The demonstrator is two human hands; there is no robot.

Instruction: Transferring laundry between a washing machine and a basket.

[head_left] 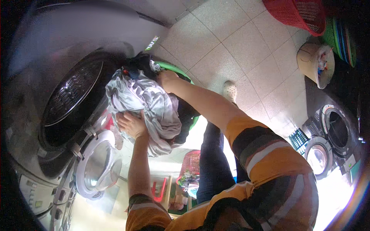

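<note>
A bundle of pale, crumpled laundry (154,102) with darker pieces among it lies over a green-rimmed basket (176,68), in front of an open washing machine drum (75,92). My left hand (132,125) presses into the near left side of the pale cloth, its fingers bent over it and somewhat apart. On the far right side of the bundle, beside the green rim, my right hand (168,81) is curled against the cloth; its fingertips are hidden in the folds. Dark cloth (185,115) shows between the pale bundle and the rim.
An open round washer door (96,165) stands at lower left. To the right are a red basket (298,15), a beige bin (310,61) and another front-loading machine (337,127) with its door open. A pink basket (189,163) sits near my legs, with a shoe (230,91) on the tiles.
</note>
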